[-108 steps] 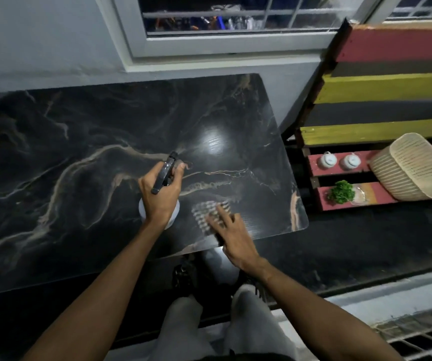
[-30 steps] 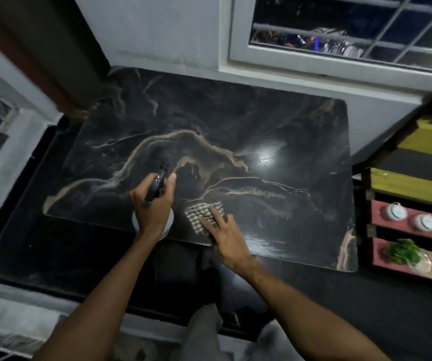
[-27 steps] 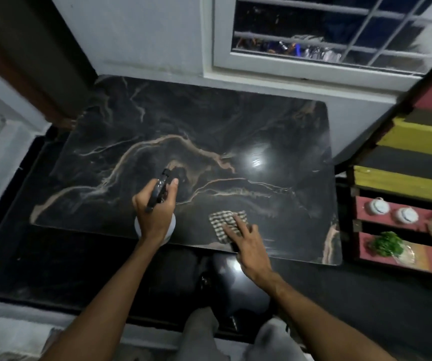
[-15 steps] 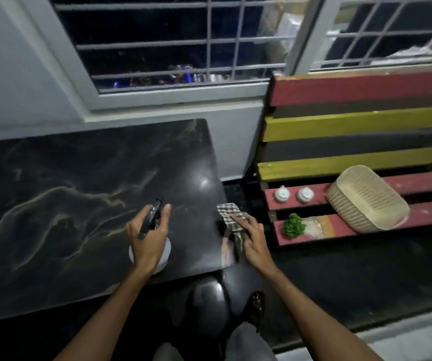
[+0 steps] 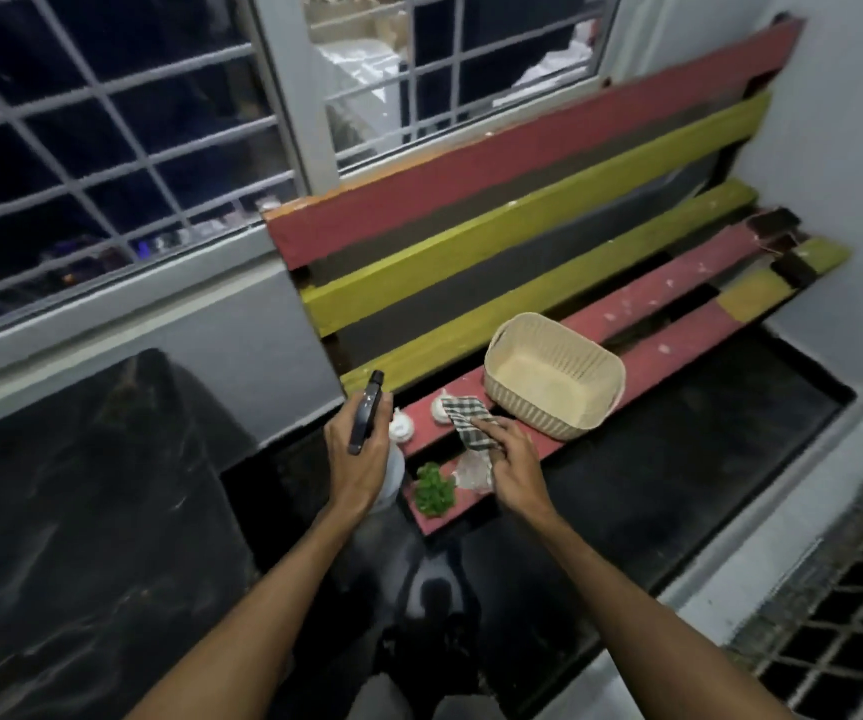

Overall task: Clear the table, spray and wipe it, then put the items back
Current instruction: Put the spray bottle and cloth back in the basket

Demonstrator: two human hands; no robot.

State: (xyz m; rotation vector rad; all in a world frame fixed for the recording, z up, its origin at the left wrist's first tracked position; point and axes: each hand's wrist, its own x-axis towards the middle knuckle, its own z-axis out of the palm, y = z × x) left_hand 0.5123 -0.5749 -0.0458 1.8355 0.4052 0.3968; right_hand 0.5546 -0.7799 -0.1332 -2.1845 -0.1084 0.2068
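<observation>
My left hand (image 5: pixel 359 459) grips a spray bottle (image 5: pixel 367 418) with a dark trigger head and a pale body, held in the air between the table and the bench. My right hand (image 5: pixel 515 462) holds a checked cloth (image 5: pixel 465 420) above the bench's left end. The black marble table (image 5: pixel 81 511) lies at the lower left, bare. On the striped wooden bench (image 5: pixel 522 174) sit two small white lidded pots (image 5: pixel 399 426), a bunch of green herbs (image 5: pixel 434 495), a clear wrapped item (image 5: pixel 471 472) and a cream woven basket (image 5: pixel 554 376), which is empty.
A barred window (image 5: pixel 107 122) runs along the white wall behind the table. Dark floor (image 5: pixel 678 433) lies in front of the bench. A metal grate (image 5: pixel 834 615) sits at the lower right. My legs show at the bottom.
Both hands have lifted off the table and swung right to the bench, carrying the spray bottle and the cloth. My view turned right, so the table now sits at the left.
</observation>
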